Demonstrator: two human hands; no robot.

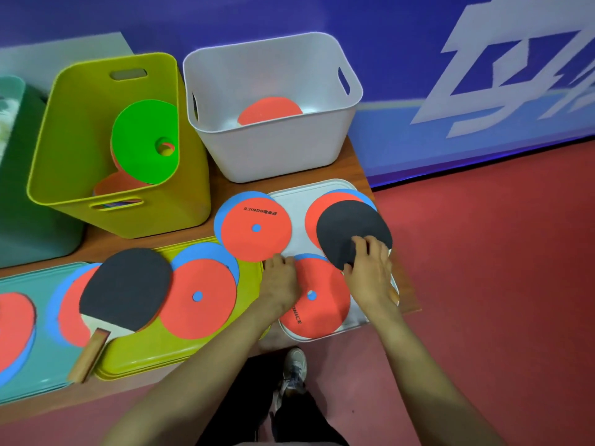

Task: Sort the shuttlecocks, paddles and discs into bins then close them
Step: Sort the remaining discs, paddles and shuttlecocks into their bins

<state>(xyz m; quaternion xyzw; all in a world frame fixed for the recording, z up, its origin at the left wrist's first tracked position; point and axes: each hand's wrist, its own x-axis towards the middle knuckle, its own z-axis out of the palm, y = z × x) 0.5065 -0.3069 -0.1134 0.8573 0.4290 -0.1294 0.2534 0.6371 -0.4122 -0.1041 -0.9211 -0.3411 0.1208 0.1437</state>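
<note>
Task thing: the right paddle [351,226], black face up, lies on a red disc at the right end of the white lid [301,220].
Long axis: blade far, handle near and slightly right. The handle runs under the palm, and only a sliver of wood shows at the near-right edge.
Right grip [370,272]: fingers are curled onto the near part of the black blade, with the thumb at its near-left edge, pinching the paddle at the neck.
Left grip [280,278]: it rests on the near red disc [318,304]. The fingers are bent down at the near edge of the far red disc [256,228], the tips are hidden, and I cannot tell whether they pinch anything.
Nearer hand: the right, already on the paddle.
Way to go: the white bin [322,149] stands far and a little left of the right grip, just beyond the lid on the tabletop [225,191]. A rounded red piece inside it looks like another paddle.
Paddles out: two. The left paddle [128,284] lies across the teal lid [25,281] and the yellow-green lid [180,352].
Discs out: six red ones, each with a blue rim showing beneath.
Discs binned: a green one leans in the yellow-green bin [161,214], with orange-red under it.
Shuttlecocks: none clearly seen; the contents of the teal bin [32,220] at far left are blurred.
Bins: three, all open.
</note>
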